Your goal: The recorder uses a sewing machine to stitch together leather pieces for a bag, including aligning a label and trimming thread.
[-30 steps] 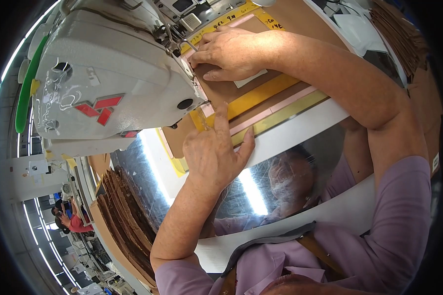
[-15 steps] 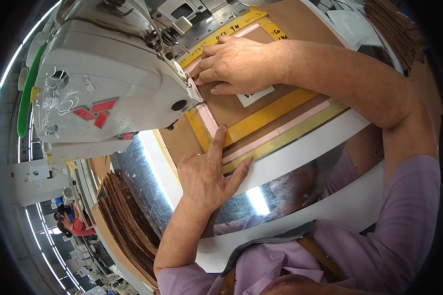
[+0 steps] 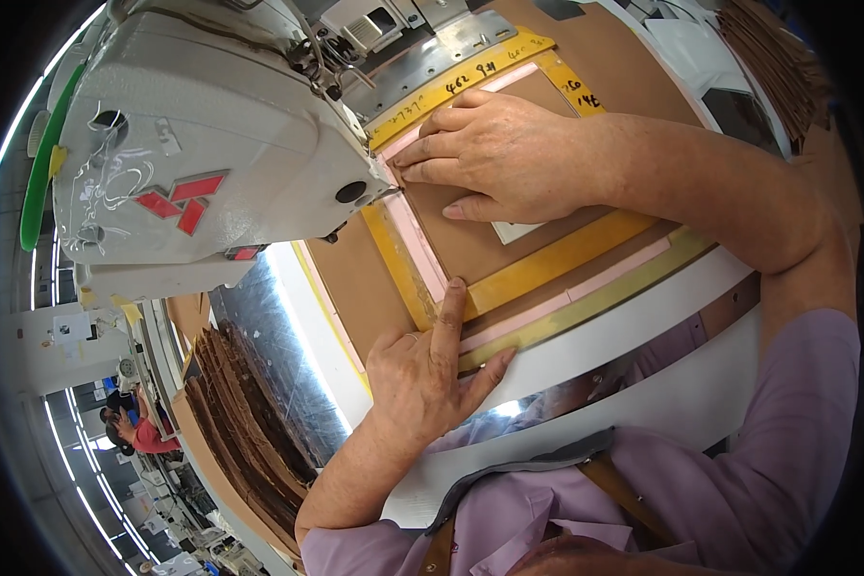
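Observation:
A yellow template frame (image 3: 557, 264) with handwritten marks lies on a brown sheet (image 3: 461, 230) under the head of a white sewing machine (image 3: 202, 144). Pink strips (image 3: 419, 235) line its inner edge. My right hand (image 3: 509, 158) rests on the sheet inside the frame, fingers stretched toward the needle area, partly covering a white label (image 3: 518, 231). My left hand (image 3: 418, 374) has its index fingertip on the frame's near left corner and its thumb spread over the olive edge strip (image 3: 595, 300). Neither hand grips anything visible. The machine head hides the needle tip.
A metal plate (image 3: 442, 67) borders the frame's far side. Stacked brown pieces stand at the left (image 3: 245, 422) and another pile of brown pieces (image 3: 778, 67) at the far right. A person in red (image 3: 149, 432) sits in the left background.
The frame and brown sheet have slid right and toward me, with both my hands moving along on them. The label is now more covered by my right hand.

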{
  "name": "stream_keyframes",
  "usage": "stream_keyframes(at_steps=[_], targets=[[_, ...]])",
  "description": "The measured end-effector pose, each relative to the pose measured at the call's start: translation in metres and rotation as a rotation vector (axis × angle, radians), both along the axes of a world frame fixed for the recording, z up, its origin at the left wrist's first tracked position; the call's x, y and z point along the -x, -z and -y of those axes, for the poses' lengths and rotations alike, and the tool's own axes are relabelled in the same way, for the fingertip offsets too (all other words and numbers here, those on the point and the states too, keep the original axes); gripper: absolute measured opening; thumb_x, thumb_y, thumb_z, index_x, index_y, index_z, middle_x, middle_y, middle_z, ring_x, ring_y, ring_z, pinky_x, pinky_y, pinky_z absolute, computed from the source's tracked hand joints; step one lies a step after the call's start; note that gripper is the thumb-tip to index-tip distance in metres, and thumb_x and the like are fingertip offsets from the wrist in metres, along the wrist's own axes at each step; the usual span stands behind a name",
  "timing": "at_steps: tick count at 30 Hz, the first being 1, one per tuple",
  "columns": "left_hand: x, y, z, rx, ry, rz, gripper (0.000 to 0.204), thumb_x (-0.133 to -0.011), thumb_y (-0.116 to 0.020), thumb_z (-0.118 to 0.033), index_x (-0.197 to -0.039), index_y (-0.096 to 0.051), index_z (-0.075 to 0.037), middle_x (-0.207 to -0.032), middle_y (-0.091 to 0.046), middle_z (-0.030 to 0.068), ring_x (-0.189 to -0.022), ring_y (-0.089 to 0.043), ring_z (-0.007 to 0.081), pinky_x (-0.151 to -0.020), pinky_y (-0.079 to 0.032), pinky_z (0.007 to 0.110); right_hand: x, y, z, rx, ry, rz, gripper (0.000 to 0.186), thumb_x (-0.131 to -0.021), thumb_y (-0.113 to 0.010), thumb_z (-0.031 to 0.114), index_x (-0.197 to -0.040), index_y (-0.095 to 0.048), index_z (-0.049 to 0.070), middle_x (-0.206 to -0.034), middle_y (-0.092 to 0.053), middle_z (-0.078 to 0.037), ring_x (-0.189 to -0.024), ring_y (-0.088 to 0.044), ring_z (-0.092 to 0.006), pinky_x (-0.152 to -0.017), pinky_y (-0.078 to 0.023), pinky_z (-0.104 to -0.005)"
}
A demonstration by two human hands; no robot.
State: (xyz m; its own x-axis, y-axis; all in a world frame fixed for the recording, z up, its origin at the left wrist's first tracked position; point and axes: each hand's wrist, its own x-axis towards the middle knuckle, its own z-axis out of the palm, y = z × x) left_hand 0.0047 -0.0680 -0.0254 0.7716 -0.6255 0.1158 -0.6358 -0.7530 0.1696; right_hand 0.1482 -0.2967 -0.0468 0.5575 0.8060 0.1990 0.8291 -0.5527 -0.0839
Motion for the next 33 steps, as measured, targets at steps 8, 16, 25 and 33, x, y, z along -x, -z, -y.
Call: stream_keyframes(at_steps=[8, 16, 25, 33], targets=[[0.018, 0.004, -0.004, 0.052, 0.07, 0.005, 0.088, -0.084, -0.081, -0.041, -0.143, -0.047, 0.015, -0.059, -0.059, 0.0009, -0.045, -0.054, 0.0148, -0.05, -0.042, 0.03, 0.022, 0.001, 0.001, -0.186, -0.056, 0.05, 0.047, -0.098, -0.061, 0.039, -0.128, -0.067, 0.003, -0.126, -0.066, -0.01, -0.126, -0.056, -0.024, -0.11, -0.042, -0.0393], [0.031, -0.004, -0.001, -0.002, 0.028, -0.098, 0.088, -0.084, -0.082, -0.038, -0.144, -0.046, 0.015, -0.063, -0.065, 0.0022, -0.049, -0.06, 0.017, -0.058, -0.047, 0.031, 0.032, -0.006, 0.002, -0.068, -0.046, 0.014, 0.05, -0.097, -0.062, 0.04, -0.125, -0.067, -0.001, -0.126, -0.066, -0.012, -0.124, -0.058, -0.023, -0.108, -0.044, -0.0376], [-0.001, -0.016, -0.001, 0.009, 0.121, 0.091, 0.054, -0.082, -0.083, -0.033, -0.124, -0.068, -0.002, -0.078, -0.064, 0.0021, -0.061, -0.059, 0.0169, -0.058, -0.041, 0.032, 0.034, -0.001, 0.002, -0.145, -0.06, 0.049, 0.05, -0.097, -0.061, 0.039, -0.127, -0.066, -0.001, -0.137, -0.062, -0.012, -0.129, -0.055, -0.0228, -0.111, -0.041, -0.0378], [-0.038, -0.003, 0.008, 0.177, 0.09, 0.073, 0.037, -0.08, -0.082, -0.026, -0.108, -0.069, -0.004, -0.11, -0.068, 0.0104, -0.096, -0.066, 0.029, -0.079, -0.047, 0.038, 0.036, -0.003, 0.001, -0.14, -0.054, 0.039, 0.045, -0.096, -0.061, 0.037, -0.123, -0.068, 0.001, -0.135, -0.063, -0.012, -0.128, -0.055, -0.0232, -0.111, -0.04, -0.0378]])
